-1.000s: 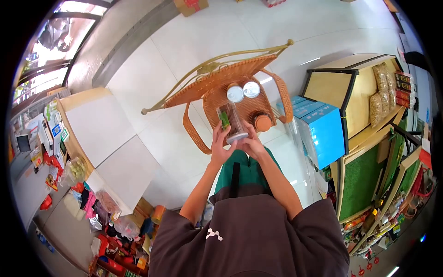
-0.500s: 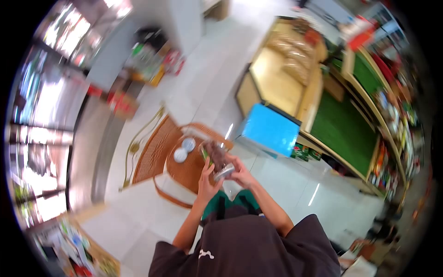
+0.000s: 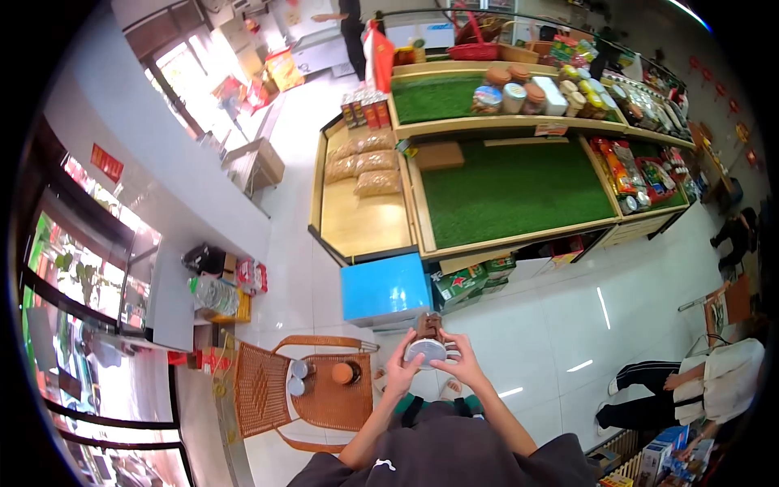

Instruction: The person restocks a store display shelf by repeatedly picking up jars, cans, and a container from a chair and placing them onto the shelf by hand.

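Note:
A clear jar with brown contents is held in front of my body, its pale round end facing me. My left hand grips it from the left, the thumb against the pale end. Around the right side curl the fingers of my right hand. To the left, on the seat of a woven chair, sit two whitish round tubs or lids. Near them stands a dark jar with an orange lid.
Beyond my hands stands a blue box. Behind it, a wooden display stand holds bagged goods, and green-lined shelves carry jars. Another person is at the right, beside boxes. Green cartons lie under the shelf.
My view has swung round to the right and lifted. The jar has moved from over the chair to beside it, and its pale end now faces me. Both hands still hold it.

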`<state>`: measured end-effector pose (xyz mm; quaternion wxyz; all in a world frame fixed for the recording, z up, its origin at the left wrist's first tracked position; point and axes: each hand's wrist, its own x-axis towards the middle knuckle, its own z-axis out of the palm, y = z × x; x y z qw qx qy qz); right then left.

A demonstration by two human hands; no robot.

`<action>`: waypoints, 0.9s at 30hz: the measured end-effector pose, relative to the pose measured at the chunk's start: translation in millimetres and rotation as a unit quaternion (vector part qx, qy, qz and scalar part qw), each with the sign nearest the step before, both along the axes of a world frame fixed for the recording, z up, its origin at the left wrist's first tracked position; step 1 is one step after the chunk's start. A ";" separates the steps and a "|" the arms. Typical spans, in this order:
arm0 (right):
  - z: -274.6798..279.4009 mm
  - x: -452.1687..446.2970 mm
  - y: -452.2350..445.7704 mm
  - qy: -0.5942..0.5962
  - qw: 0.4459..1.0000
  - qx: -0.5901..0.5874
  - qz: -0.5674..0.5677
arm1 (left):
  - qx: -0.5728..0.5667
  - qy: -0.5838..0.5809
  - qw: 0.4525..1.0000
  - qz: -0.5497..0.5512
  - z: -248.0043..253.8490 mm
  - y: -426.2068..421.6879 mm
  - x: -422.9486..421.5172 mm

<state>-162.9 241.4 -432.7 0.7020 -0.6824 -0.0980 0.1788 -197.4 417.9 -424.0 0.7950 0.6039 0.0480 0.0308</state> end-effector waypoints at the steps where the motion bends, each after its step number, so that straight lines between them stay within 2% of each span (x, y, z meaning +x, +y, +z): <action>1: 0.5 -0.2 -14.6 -0.013 0.999 0.005 -0.033 | -0.029 0.021 0.999 -0.023 1.7 -14.7 4.7; 3: 3.8 1.4 -40.6 -0.026 0.997 0.015 -0.073 | -0.055 0.050 0.995 -0.062 7.3 -38.5 14.2; 5: 9.1 4.0 -64.5 -0.081 0.990 -0.060 -0.102 | -0.075 0.060 0.991 -0.095 14.6 -58.1 23.1; 7: 9.9 6.6 -77.5 -0.087 0.987 -0.053 -0.126 | -0.120 0.089 0.978 -0.143 12.1 -72.6 32.8; 15: -5.7 46.8 -115.4 -0.097 0.981 -0.021 -0.168 | -0.103 0.118 0.961 -0.229 11.2 -103.8 94.3; 17: -3.3 63.9 -124.9 -0.065 0.984 -0.041 -0.161 | -0.101 0.136 0.952 -0.254 6.1 -110.9 118.9; 18: -19.0 75.2 -130.5 -0.063 0.983 -0.045 -0.165 | -0.105 0.138 0.950 -0.259 5.2 -113.7 133.4; 20: -58.1 98.4 -141.6 -0.016 0.983 -0.026 -0.179 | -0.093 0.230 0.928 -0.276 5.2 -119.2 161.3; 21: -50.9 108.3 -143.5 -0.010 0.982 -0.032 -0.188 | -0.082 0.203 0.930 -0.295 -11.5 -121.0 176.1; 23: -19.5 135.2 -141.9 0.147 0.968 0.047 -0.200 | -0.061 0.252 0.920 -0.294 -10.0 -125.6 202.4; 24: -23.4 144.0 -142.9 0.148 0.966 0.042 -0.208 | -0.033 0.292 0.913 -0.282 -9.0 -127.8 216.5; 27: -33.2 176.9 -140.7 0.231 0.938 0.129 -0.223 | -0.025 0.295 0.906 -0.303 -4.2 -135.4 251.6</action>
